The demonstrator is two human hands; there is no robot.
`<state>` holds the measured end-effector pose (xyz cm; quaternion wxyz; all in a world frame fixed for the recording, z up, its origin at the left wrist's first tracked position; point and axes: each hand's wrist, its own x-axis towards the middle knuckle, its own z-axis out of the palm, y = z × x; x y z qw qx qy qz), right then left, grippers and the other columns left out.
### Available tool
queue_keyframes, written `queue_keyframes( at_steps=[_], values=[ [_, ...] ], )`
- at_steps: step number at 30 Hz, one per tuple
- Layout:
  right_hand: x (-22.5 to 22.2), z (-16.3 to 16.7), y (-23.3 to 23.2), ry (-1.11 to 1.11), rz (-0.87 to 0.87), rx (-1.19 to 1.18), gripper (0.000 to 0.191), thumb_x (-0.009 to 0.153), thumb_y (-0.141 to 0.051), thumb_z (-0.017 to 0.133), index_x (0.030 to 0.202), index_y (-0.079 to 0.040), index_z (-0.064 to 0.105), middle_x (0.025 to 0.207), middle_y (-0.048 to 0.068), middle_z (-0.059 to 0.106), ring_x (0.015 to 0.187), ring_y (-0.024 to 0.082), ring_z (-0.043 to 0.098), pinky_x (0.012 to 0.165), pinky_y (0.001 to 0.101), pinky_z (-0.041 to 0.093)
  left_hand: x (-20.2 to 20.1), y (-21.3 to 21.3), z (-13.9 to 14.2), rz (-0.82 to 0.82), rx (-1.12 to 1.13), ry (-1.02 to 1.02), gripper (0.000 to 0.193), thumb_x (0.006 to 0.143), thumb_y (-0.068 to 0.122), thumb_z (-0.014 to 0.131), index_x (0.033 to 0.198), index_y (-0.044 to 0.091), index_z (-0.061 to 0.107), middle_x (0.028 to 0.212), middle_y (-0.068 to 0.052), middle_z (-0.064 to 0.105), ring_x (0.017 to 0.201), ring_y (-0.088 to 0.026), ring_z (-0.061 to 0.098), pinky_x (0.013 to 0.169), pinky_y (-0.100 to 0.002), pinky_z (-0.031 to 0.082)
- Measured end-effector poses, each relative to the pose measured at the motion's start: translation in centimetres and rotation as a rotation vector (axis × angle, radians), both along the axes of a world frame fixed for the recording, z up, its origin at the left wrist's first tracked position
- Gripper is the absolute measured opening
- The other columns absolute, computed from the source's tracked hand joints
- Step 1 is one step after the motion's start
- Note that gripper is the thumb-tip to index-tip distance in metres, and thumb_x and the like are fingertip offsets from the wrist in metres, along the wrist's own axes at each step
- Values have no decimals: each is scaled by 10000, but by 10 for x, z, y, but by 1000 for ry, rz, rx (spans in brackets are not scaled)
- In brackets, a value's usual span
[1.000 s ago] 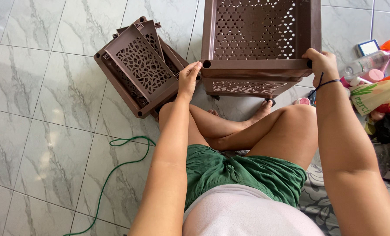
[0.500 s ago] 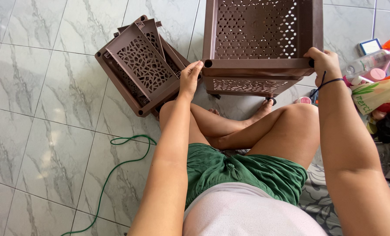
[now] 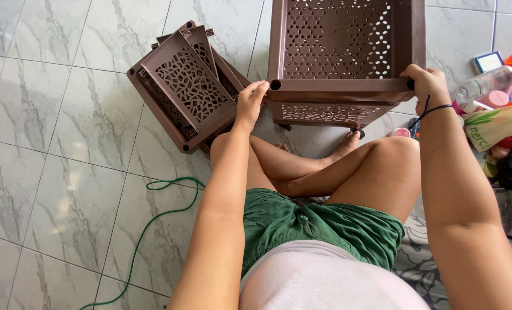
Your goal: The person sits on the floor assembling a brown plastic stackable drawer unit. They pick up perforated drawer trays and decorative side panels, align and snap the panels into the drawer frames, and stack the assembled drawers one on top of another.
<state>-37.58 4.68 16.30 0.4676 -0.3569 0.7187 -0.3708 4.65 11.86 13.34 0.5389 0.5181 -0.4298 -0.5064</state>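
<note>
The rack shelf [image 3: 347, 92] and the stacked panels [image 3: 184, 86] are brown with lattice holes; floor [image 3: 49, 172] grey-white marbled; cord [image 3: 147, 229] and shorts [image 3: 319, 227] green.

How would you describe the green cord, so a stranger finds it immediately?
Look at the marble-patterned tile floor, left of the seated person's knee. The green cord lies there in loose curves, below the stacked brown panels. It is the only thin, green, winding thing on the tiles.
</note>
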Motion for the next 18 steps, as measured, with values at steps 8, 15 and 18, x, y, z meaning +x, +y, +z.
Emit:
queue_keyframes(
  at_steps=[8,15,18],
  values=[
    [-3,-13,0,20,45,5,201,829,-260,742,890,-80,676,735,-20,558,556,97,431,445,299,265,5,-5,8,-19,59,5,569,978,437,650,1306,-27,674,1186,-82,726,1136,-166,641,1036,-318,470],
    [-6,-16,-4,-41,43,-64,200,822,-223,746,900,-46,694,787,15,635,601,108,549,477,295,351,-1,-12,10,-33,134,-81,560,996,468,584,1345,31,628,1278,-69,679,1212,-178,603,1058,-326,445],
    [-5,-12,-1,5,36,-42,204,824,-232,747,910,-54,700,787,10,628,607,107,526,473,304,320,-3,-12,8,-34,160,-90,562,997,469,572,1357,40,616,1294,-74,676,1224,-193,607,1056,-332,451]
  ],
)
